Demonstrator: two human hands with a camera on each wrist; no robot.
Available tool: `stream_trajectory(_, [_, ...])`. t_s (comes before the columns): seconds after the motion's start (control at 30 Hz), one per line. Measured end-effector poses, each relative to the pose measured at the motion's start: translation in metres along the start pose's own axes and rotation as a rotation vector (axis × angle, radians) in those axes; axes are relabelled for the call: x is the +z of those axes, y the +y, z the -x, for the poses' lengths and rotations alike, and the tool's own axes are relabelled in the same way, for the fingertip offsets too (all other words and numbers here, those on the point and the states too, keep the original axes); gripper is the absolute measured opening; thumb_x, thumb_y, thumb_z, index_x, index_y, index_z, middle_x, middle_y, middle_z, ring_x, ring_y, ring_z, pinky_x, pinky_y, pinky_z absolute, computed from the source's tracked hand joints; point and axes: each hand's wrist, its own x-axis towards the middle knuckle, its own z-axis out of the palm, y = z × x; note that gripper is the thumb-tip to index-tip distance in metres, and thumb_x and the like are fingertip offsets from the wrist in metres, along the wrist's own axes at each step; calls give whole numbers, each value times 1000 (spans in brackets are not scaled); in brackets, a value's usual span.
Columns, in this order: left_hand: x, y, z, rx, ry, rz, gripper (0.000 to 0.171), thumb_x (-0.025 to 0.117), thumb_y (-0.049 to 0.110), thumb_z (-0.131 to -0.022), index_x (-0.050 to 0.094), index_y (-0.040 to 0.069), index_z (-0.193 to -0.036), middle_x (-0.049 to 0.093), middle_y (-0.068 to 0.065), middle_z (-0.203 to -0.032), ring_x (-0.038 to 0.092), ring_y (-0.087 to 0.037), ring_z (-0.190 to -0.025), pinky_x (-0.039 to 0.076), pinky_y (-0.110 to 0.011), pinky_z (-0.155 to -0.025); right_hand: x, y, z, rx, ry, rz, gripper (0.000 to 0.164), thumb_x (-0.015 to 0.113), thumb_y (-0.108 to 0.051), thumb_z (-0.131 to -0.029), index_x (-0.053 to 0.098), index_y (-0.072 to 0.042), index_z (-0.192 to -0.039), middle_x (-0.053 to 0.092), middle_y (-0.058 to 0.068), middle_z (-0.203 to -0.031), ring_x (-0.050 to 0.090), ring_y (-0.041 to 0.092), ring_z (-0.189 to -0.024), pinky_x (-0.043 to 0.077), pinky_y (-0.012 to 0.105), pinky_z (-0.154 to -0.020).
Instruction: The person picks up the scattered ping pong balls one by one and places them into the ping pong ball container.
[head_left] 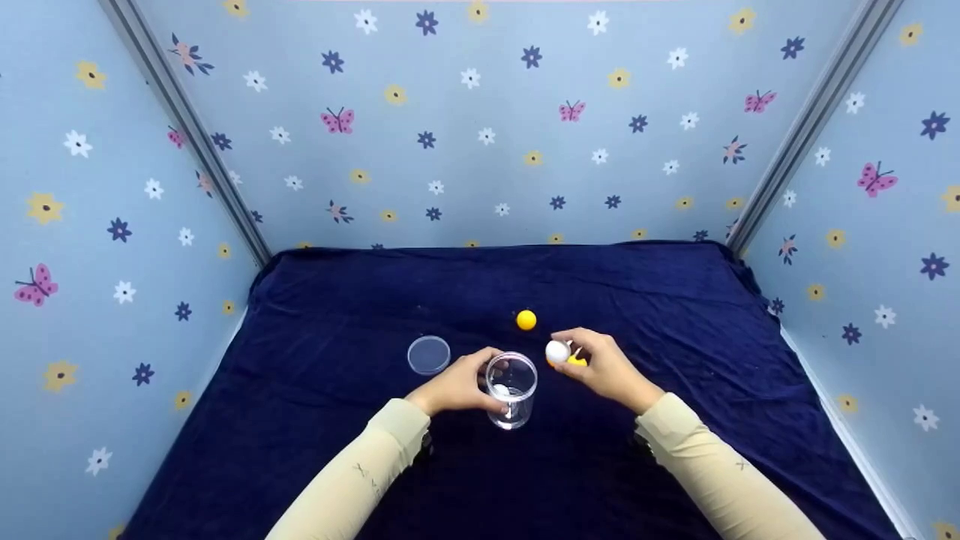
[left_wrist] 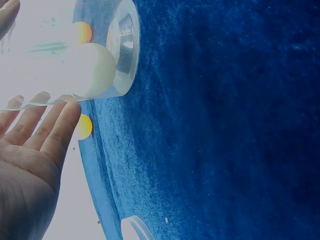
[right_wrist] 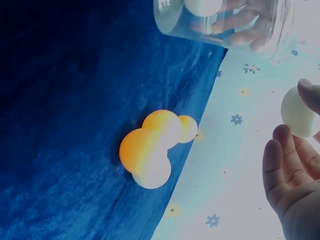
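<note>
My left hand (head_left: 459,385) grips a clear plastic jar (head_left: 517,412) from its left side, fingers and thumb round the wall. The jar's mouth faces up and has no lid on. Inside, near the bottom, lies a white ball (left_wrist: 95,71). To the right of the jar, my right hand (head_left: 615,373) pinches another white ball (head_left: 557,351) between thumb and fingers, apart from the rim. Below that hand, orange balls (right_wrist: 140,151) and a white ball (right_wrist: 155,173) sit close together on the cloth, partly hidden in the head view.
A single yellow-orange ball (head_left: 526,320) lies farther back on the dark blue cloth (head_left: 360,300). Left of the jar is a round clear lid (head_left: 429,355), lying flat. Flower-patterned walls (head_left: 495,172) enclose the table at the back and both sides.
</note>
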Motion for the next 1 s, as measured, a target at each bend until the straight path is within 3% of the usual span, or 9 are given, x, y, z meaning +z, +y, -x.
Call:
stream_trajectory(0.3, [0,-1,0,4,-2,9,79,100,19,-72,62,9,-141,76,-6,-130,74,-21,-117,57,-34,-106,3,-10,-3,-40,-10,14,44,89,1,-85,74,2,-126,79,15,-113,73,29,-87,64,33,-76])
stream_trajectory(0.53, [0,-1,0,9,-3,5,80,101,22,-72,62,10,-142,76,-6,-131,74,-22,-118,57,-35,-106,8,-12,-4,-76,3,5,44,89,3,-84,74,4,-125,79,17,-113,73,30,-84,66,47,-73])
stream_trajectory(0.9, [-1,0,0,18,-6,-18,78,101,25,-73,63,10,-140,76,-6,-131,73,-24,-119,56,-36,-106,13,-22,-8,-101,-27,2,44,89,1,-85,73,4,-126,78,16,-112,73,28,-86,66,48,-72])
stream_trajectory(1.0, [0,0,0,20,-6,-23,79,100,25,-74,63,7,-141,76,-9,-132,73,-26,-120,56,-37,-107,15,-23,-9,-103,-43,0,43,89,1,-86,72,4,-126,78,16,-110,73,32,-85,66,44,-72])
